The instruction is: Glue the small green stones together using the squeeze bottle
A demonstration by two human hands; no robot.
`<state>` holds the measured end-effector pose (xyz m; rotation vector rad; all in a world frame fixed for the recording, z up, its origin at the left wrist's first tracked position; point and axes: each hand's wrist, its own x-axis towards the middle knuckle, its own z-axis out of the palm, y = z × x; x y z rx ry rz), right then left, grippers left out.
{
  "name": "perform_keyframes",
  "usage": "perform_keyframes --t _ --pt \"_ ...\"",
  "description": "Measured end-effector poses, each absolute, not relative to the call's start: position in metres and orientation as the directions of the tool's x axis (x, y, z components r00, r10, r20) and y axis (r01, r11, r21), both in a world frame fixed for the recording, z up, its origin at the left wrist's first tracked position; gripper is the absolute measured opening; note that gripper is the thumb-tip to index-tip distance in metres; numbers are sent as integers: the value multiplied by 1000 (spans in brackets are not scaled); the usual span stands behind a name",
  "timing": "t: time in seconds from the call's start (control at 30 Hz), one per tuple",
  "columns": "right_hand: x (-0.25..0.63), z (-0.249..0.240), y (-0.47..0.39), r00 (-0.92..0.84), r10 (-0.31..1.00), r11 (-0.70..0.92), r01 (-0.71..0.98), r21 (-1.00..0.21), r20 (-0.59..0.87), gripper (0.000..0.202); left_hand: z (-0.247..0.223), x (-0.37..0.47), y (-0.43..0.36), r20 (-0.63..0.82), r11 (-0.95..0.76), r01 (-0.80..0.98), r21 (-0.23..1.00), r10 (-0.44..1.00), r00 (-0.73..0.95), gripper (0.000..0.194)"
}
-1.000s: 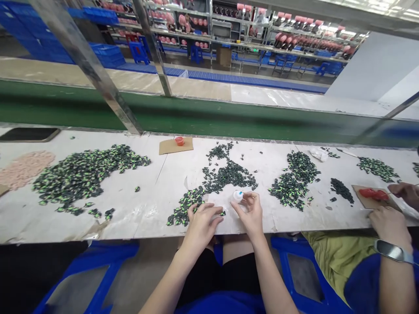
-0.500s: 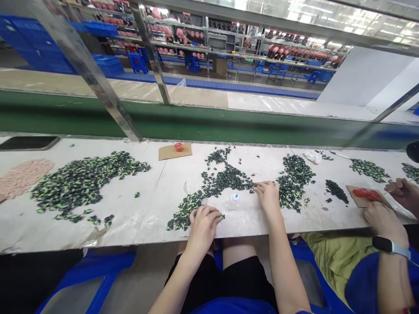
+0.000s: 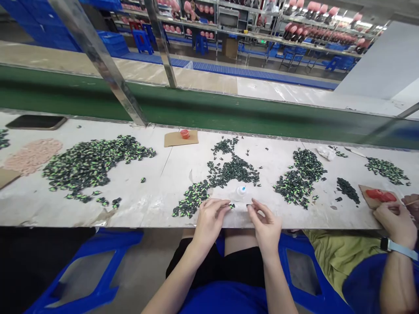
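Note:
My left hand (image 3: 212,216) pinches a small black-and-green piece (image 3: 232,206) between thumb and fingertips, just above the table's front part. Facing it, my right hand (image 3: 266,220) is closed on a small dark piece (image 3: 248,206). A gap separates the two pieces. Behind them stands a small white bottle (image 3: 241,191) with a blue tip. Left of my left hand lies a pile of black-and-green pieces (image 3: 190,200). Farther back is a heap of small dark pieces (image 3: 236,169).
A large black-and-green pile (image 3: 88,161) and pink pieces (image 3: 36,153) lie left. A red cup (image 3: 184,134) sits on cardboard (image 3: 173,139). Another pile (image 3: 296,187) is at right, near a co-worker's hand (image 3: 394,220). A metal post (image 3: 101,65) rises behind the table.
My right hand has come from the heap of dark pieces toward my left hand, bringing a small dark piece. The camera view has tilted down.

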<state>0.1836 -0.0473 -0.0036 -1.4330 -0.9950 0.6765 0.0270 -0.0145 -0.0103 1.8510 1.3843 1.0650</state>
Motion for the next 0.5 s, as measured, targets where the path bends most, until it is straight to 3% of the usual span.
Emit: perform_keyframes --t 0.3,0.5 --pt "169 -5 -45 281 958 30 114 -993 61 15 -4 28 -21 284 -337 492 803 941 182 21" --pt "167 -9 -49 271 962 -47 2 -999 -44 14 0 25 -21 250 -304 368 879 950 189 19"
